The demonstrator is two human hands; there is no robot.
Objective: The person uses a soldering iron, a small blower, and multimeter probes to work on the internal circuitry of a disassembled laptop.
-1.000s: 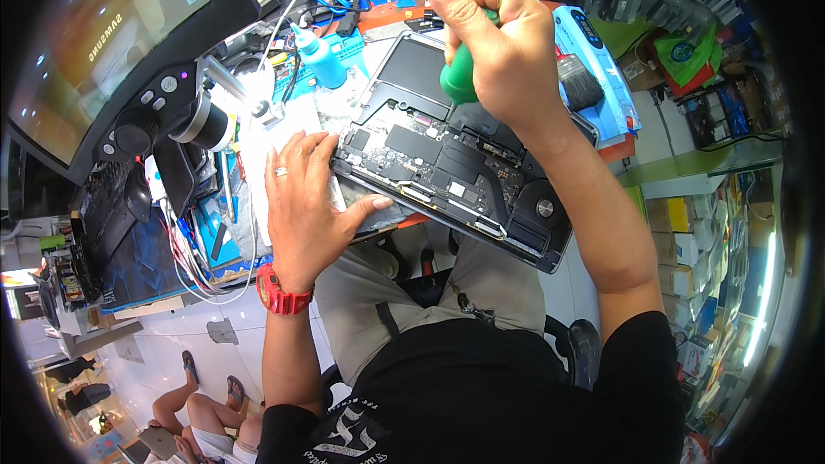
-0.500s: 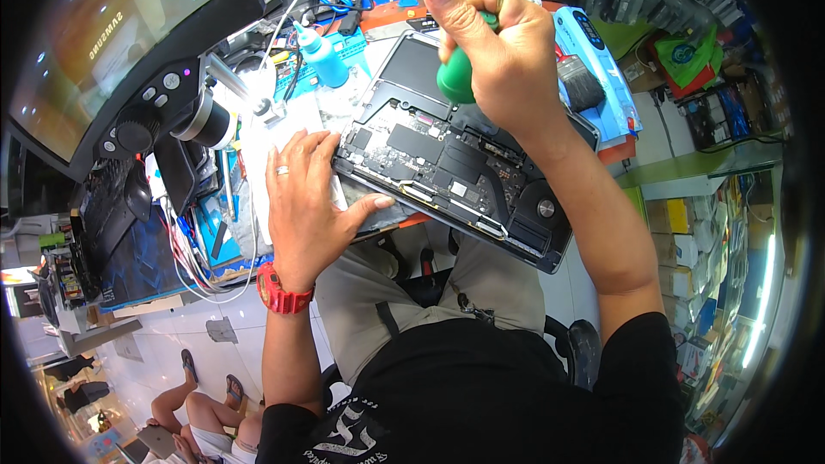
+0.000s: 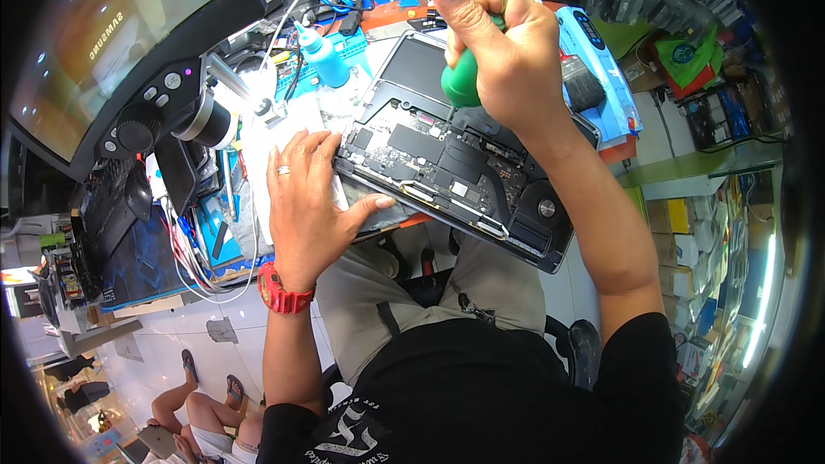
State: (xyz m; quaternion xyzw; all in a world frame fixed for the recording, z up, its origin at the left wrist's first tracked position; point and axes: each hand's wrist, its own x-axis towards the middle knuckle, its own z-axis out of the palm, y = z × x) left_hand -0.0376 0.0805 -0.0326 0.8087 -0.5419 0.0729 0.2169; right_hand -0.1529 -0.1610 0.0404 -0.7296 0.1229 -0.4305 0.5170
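Note:
A laptop lies tilted across the front edge of the bench, its innards bare: dark battery packs at the far side, a circuit board in the middle and a round fan at the right. My right hand, thumb up, is closed around a green bulb-shaped tool. The tool points down over the board's far edge; whether its thin tip touches is unclear. Flat beside the laptop's left corner rests my left hand, fingers stretched and thumb along the near edge. A red watch is on that wrist.
A screen on a stand looms at the left. Behind the laptop are a light-blue squeeze bottle and blue tray pieces. A black brush lies by a blue device at the right. Another person sits at the lower left.
My right hand and the green tool have shifted slightly to the right. My left hand and the laptop stay where they were.

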